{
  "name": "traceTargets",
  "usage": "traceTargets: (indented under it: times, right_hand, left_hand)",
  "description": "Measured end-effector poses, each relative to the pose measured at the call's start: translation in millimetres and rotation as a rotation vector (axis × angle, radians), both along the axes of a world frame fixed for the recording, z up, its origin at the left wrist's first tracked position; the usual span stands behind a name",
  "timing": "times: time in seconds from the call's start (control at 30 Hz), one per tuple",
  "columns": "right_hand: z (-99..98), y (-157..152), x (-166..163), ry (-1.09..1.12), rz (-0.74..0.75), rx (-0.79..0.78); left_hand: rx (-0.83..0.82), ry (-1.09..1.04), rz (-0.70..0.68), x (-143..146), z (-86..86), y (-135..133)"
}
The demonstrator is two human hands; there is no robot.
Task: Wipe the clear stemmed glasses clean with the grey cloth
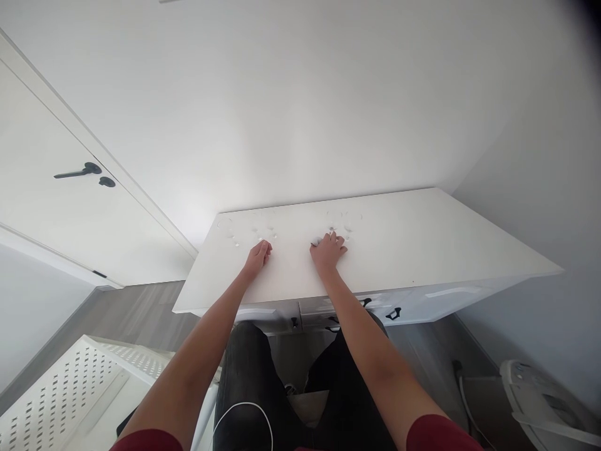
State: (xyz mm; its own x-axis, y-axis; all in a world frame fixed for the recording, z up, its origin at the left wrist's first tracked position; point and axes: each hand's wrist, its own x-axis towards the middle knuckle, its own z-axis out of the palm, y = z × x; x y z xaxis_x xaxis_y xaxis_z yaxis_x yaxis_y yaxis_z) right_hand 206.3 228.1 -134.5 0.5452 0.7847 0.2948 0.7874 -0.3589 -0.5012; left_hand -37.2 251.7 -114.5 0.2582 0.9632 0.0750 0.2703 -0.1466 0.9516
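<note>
Two loose clusters of tiny clear pieces (339,227), too small to identify, lie flat on the white desk top (422,244). One sits at 12 o'clock of the right hand (327,252), touching its fingertips. The other sits at 11 o'clock of the left hand (257,255), just apart.

White walls (300,94), door (56,207), seemingly wooden floor (136,313).

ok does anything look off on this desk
Yes: small pale bits lie scattered on the white desk, one patch beyond the left hand, another around the fingertips of the right hand. They are too small to identify.
</note>
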Motion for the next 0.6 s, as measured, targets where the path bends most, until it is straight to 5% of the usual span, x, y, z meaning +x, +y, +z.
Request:
traceTargets:
  times: [0.27, 0.6]
  right_hand:
    - [3.3, -1.8, -0.7, -0.026, -0.056, -0.054]
    - [-6.1, 3.2, 6.8, 0.017, -0.065, 0.06]
  left_hand:
    - [0.004, 0.001, -0.002, 0.1, -1.0, -0.1]
    - [-0.015, 0.008, 0.002, 0.1, -1.2, 0.8]
